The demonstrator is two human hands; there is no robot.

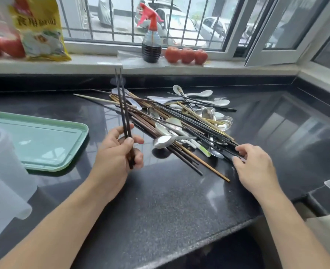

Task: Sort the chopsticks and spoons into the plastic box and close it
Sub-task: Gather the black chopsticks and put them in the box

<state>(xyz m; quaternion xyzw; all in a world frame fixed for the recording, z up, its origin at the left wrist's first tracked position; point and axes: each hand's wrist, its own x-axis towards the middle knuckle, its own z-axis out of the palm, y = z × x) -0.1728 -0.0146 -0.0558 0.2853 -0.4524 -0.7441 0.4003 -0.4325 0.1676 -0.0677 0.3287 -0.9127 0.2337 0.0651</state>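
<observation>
A: Chopsticks are what I see first. The left hand (119, 150) grips a pair of dark chopsticks (123, 115) near their lower ends, thumb curled over them, and they stand almost upright, just left of the centre of the frame.

B: And where is the rest?

A: The pile of chopsticks and spoons (179, 123) lies on the black counter (160, 200), in the middle of the frame, a little right of the left hand. A metal spoon (165, 141) is at the near edge of the pile, close beside the left fingers.

B: The right hand?

A: The right hand (255, 166) is at the lower right end of the pile. Its fingers are bent over the ends of some black chopsticks (229, 152) and touch them; I cannot tell if it really holds them.

B: The box?

A: The clear plastic box (3, 171) is at the left edge, and the green lid (44, 140) lies flat behind it, well apart from both hands.
</observation>
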